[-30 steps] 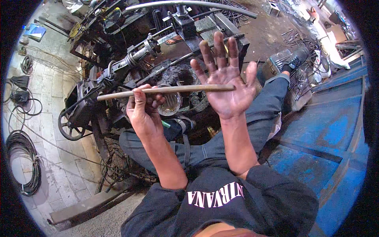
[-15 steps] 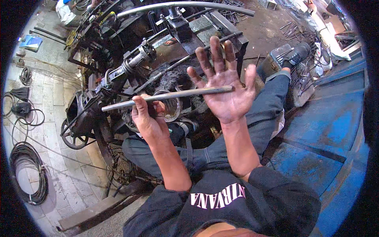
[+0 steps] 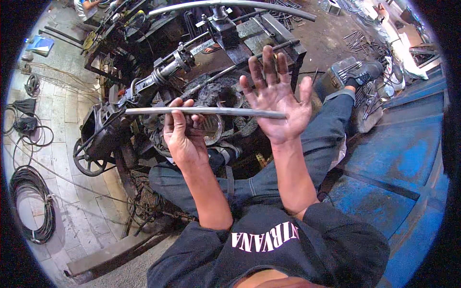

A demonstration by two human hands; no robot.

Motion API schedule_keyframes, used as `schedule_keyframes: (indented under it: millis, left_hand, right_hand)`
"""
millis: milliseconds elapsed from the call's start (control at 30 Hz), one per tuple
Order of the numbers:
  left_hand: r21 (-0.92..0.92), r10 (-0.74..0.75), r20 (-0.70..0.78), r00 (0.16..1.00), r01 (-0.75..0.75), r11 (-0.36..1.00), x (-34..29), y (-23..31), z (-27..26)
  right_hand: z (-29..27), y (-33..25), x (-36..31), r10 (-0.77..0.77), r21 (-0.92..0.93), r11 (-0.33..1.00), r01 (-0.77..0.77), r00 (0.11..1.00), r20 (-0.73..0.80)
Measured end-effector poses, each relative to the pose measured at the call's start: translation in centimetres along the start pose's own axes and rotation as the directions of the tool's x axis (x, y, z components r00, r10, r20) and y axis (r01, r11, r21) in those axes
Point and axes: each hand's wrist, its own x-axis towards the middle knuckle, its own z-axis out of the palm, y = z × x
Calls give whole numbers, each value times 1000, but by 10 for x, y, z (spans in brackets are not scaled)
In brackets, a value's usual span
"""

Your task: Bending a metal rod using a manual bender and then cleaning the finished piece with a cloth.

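A grey metal rod [image 3: 230, 111] lies almost level in front of me, held up above the machinery. My left hand [image 3: 185, 132] is closed around its left part, thumb on the near side and fingers behind. The rod's right end meets the palm of my right hand [image 3: 283, 105], whose fingers are stretched and spread with dark grime on the tips. Below and behind the rod is a round, clear-looking dish or rim [image 3: 212, 130], partly hidden by my left hand.
A dark greasy machine with a cylindrical shaft [image 3: 165, 74] and a handwheel [image 3: 90, 157] stands ahead. A long curved bar [image 3: 230, 4] crosses the top. Blue metal panels [image 3: 384, 163] flank my right. A coiled black cable [image 3: 33, 204] lies on the left floor. Another person [image 3: 86, 8] is at far left.
The rod has swung closer to level, its left end rising and its right end dropping slightly. My left fingers have come up behind it, and my right hand has shifted slightly right.
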Motion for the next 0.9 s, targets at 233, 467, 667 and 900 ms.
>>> schedule_keyframes:
  millis: [233,467,667,900]
  left_hand:
    - [-186,11,-73,997,-24,982,-3,-5,12]
    - [131,80,27,996,-83,988,-9,-10,24]
    - [50,-30,151,988,23,999,0,-11,4]
    - [-48,99,-110,989,-105,993,14,13,-20]
  right_hand:
    - [-28,11,-1,33,129,991,-23,997,-75]
    - [-34,27,-7,-50,-162,987,-2,947,-318]
    - [-36,16,-3,-129,-341,940,10,935,-329]
    - [-32,8,-1,102,-843,473,-257,966,-237]
